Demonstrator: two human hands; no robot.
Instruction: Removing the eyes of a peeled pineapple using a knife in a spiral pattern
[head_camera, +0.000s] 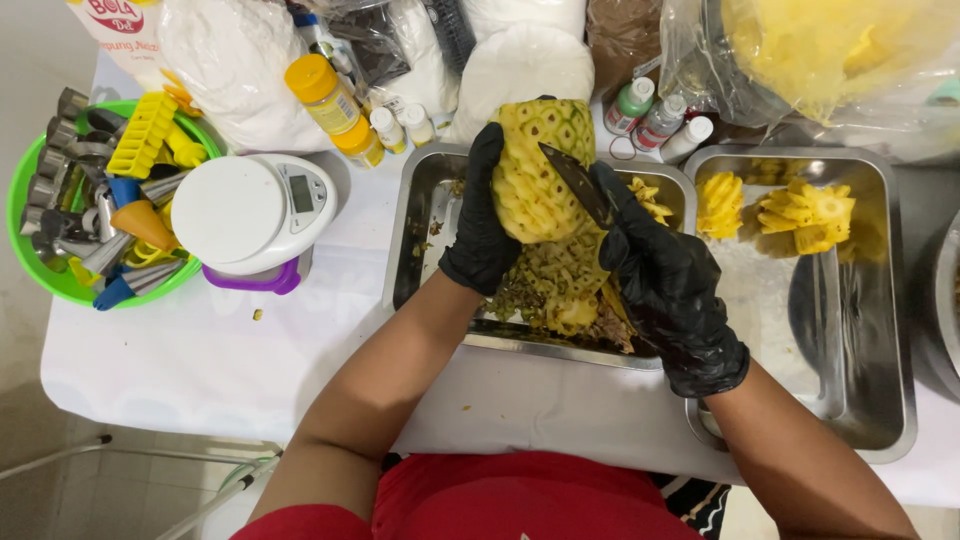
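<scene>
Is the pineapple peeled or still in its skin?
Peeled: the pineapple in the left hand shows bare yellow flesh, and scraps fill the tray below.

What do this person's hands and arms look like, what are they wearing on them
Both hands wear black, slightly glossy disposable gloves: the left hand and the right hand. Each glove ends at the wrist, with the cuff bunched a little there. Past the cuffs the forearms are bare, with no watch, bracelet or long sleeve in view. Short red sleeves of a red top show at the bottom edge.
</scene>
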